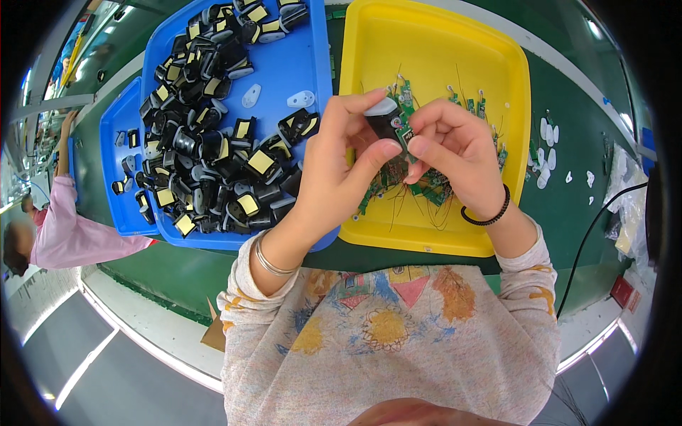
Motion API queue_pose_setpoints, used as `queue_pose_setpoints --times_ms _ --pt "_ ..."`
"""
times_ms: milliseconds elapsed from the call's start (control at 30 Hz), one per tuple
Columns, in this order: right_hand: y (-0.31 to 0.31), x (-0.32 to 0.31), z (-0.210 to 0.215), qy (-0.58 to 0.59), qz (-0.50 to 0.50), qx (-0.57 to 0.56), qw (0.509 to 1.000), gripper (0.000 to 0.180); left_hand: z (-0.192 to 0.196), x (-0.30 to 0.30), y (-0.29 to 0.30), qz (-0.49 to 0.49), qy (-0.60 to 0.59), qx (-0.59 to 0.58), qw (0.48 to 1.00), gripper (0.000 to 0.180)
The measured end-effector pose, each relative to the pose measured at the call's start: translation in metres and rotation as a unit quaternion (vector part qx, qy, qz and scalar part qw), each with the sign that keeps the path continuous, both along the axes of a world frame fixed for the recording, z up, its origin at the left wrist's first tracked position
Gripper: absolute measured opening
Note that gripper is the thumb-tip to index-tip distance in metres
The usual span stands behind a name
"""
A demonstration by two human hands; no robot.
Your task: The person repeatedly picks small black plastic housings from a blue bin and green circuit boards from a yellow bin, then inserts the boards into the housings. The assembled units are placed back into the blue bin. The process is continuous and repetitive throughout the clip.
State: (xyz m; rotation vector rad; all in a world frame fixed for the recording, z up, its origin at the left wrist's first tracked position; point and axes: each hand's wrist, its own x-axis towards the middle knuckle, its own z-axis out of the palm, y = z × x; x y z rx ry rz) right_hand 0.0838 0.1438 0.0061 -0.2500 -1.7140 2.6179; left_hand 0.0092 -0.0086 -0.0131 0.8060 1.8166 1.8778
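Above the yellow tray, my left hand is closed on a black plastic housing with a light grey end. My right hand pinches a narrow green circuit board against the housing's right side. The two parts touch; whether the board sits inside the housing I cannot tell. Beneath my hands, several more green boards with thin wires lie in the yellow tray. To the left, a blue tray holds a heap of black housings, many with pale yellow pads.
A smaller blue tray with a few housings adjoins at the far left. White oval pieces lie on the green table at right, near clear plastic bags and a black cable. Another person in pink sits at far left.
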Motion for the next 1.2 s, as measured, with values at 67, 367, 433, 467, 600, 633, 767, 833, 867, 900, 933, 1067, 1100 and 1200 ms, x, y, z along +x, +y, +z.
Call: queue_pose_setpoints --times_ms 67,367,433,467,600,633,767,833,867,900,933,1067,1100,1200 --pt "0.001 -0.001 -0.001 -0.023 0.028 0.003 0.999 0.008 0.0 -0.001 0.001 0.008 0.039 -0.002 0.999 0.041" --pt "-0.007 0.001 -0.003 0.131 -0.088 0.379 0.912 0.008 0.014 -0.006 0.001 -0.051 0.053 0.018 0.997 0.041" --pt "-0.009 0.001 0.0 0.166 -0.101 0.45 0.871 0.009 0.014 -0.007 0.0 -0.06 0.036 0.027 0.997 0.04" --pt "-0.01 0.0 0.001 0.183 -0.107 0.485 0.848 0.009 0.012 -0.008 -0.001 -0.061 0.026 0.034 0.997 0.041" --pt "-0.009 0.001 0.0 0.192 -0.103 0.504 0.836 0.01 0.009 -0.006 0.0 -0.037 -0.012 0.063 0.997 0.04" --pt "-0.009 0.001 0.0 0.19 -0.103 0.495 0.842 0.01 0.009 -0.006 -0.001 -0.037 -0.016 0.065 0.997 0.04" --pt "-0.009 0.001 0.001 0.179 -0.085 0.464 0.863 0.009 0.01 -0.006 -0.003 -0.043 -0.032 0.058 0.997 0.041" --pt "-0.009 0.003 -0.002 0.143 -0.074 0.387 0.908 0.008 0.01 -0.009 -0.006 -0.052 -0.02 0.025 0.998 0.042" --pt "-0.009 0.004 -0.003 0.124 -0.069 0.348 0.927 0.008 0.012 -0.011 -0.009 -0.057 -0.003 -0.001 0.998 0.043" --pt "-0.008 0.004 -0.003 0.104 -0.06 0.295 0.948 0.008 0.013 -0.014 -0.01 -0.063 0.014 -0.028 0.998 0.044" --pt "-0.008 0.005 -0.003 0.084 -0.051 0.242 0.965 0.008 0.011 -0.015 -0.011 -0.065 0.011 -0.028 0.997 0.046" --pt "-0.007 0.005 -0.006 0.061 -0.028 0.142 0.988 0.007 0.01 -0.012 -0.006 -0.063 -0.017 0.031 0.997 0.051" --pt "-0.006 0.004 -0.005 0.084 -0.02 0.202 0.976 0.007 0.011 -0.009 -0.003 -0.062 -0.028 0.061 0.996 0.052" --pt "-0.003 0.001 -0.002 0.143 0.0 0.338 0.93 0.006 0.019 -0.005 -0.001 -0.077 -0.133 0.077 0.985 0.052"
